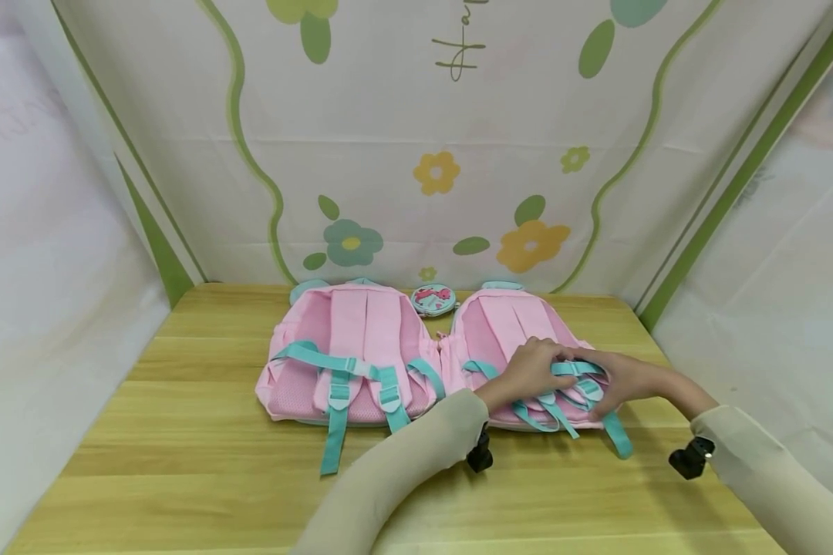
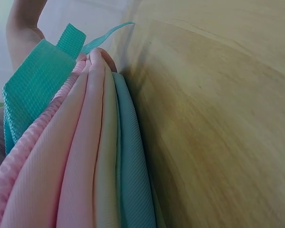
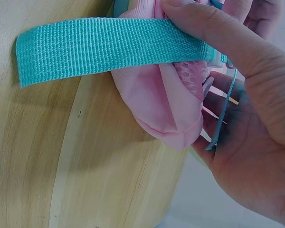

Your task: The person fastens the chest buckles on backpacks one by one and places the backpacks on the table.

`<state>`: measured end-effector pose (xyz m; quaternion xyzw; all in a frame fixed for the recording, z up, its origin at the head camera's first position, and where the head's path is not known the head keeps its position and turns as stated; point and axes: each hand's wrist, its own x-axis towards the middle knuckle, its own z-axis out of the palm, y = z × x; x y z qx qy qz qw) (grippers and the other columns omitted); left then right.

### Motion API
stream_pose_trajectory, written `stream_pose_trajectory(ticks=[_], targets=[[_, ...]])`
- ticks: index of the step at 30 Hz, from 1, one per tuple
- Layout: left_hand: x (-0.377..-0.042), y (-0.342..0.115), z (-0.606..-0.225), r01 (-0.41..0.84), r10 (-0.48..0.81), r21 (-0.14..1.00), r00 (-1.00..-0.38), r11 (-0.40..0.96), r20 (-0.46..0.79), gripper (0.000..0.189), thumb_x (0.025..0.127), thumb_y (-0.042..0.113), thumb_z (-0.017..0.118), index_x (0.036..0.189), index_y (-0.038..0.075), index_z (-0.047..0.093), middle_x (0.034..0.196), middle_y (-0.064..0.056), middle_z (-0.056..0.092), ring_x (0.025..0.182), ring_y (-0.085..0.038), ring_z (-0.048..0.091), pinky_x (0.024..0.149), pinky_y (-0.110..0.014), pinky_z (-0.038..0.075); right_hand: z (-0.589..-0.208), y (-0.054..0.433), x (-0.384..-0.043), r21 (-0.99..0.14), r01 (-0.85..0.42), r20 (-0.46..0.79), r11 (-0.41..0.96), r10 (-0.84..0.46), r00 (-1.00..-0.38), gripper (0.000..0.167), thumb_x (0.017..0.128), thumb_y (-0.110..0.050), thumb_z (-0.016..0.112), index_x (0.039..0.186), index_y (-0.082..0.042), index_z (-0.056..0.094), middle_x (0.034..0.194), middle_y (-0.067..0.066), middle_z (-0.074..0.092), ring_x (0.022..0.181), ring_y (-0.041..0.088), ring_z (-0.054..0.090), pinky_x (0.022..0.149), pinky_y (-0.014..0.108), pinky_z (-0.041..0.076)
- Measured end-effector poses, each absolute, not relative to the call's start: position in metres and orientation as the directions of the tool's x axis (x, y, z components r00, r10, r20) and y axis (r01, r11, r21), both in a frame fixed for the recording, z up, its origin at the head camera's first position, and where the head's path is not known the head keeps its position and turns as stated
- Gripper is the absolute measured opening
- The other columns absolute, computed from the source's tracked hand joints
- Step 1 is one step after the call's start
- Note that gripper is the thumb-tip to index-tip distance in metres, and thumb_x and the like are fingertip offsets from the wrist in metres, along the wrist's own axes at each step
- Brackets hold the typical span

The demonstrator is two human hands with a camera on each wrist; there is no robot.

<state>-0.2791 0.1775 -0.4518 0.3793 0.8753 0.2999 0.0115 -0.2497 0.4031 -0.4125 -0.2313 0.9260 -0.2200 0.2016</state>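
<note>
Two pink backpacks lie back side up with their teal straps on top, the left backpack [image 1: 312, 324] and the right backpack [image 1: 489, 324]. At the right backpack's lower part, my left hand [image 1: 527, 370] pinches a teal chest strap [image 1: 575, 368] near its white buckle. My right hand [image 1: 625, 376] curls round the strap's right side, its fingertips close to the left hand's. In the right wrist view, the thumb lies over the bag beside a wide teal webbing end [image 3: 99, 50]. The left wrist view shows the bag's layered edge [image 2: 80, 156]; the left fingers are hidden there.
A small round pouch [image 1: 433, 299] with a pink picture rests between the bags at the back. Loose strap ends [image 1: 335, 439] trail over the wooden table [image 1: 180, 462]. A flowered fabric wall [image 1: 389, 116] rises behind, with fabric sides left and right.
</note>
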Motion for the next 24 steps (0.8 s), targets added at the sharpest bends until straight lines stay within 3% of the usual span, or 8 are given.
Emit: stream_pose_trajectory(ticks=[7,24], targets=[[-0.2800,0.1798,-0.4523,0.664,0.667,0.515,-0.713,0.542,0.216,0.033,0.093,0.045,0.072,0.120,0.025,0.072,0.119,0.012,0.069,0.104,-0.005,0.053,0.089,-0.021,0.042,-0.4133,0.4022,-0.2499,-0.510,-0.347,-0.261,0.787,-0.525,-0.810,0.115,0.069,-0.038,0.094,0.156,0.003,0.031,0.152,0.029,0.043,0.131,0.040,0.047,0.096,0.033,0.050],[-0.2798,0.1834,-0.4523,0.653,0.651,0.495,-0.730,0.574,0.208,0.031,0.094,0.047,0.071,0.118,0.028,0.074,0.122,0.011,0.068,0.108,-0.008,0.055,0.089,-0.024,0.043,-0.4158,0.4048,-0.2523,-0.512,-0.324,-0.286,0.795,-0.514,-0.808,0.118,0.069,-0.040,0.094,0.158,0.001,0.028,0.154,0.030,0.040,0.132,0.039,0.047,0.094,0.030,0.050]])
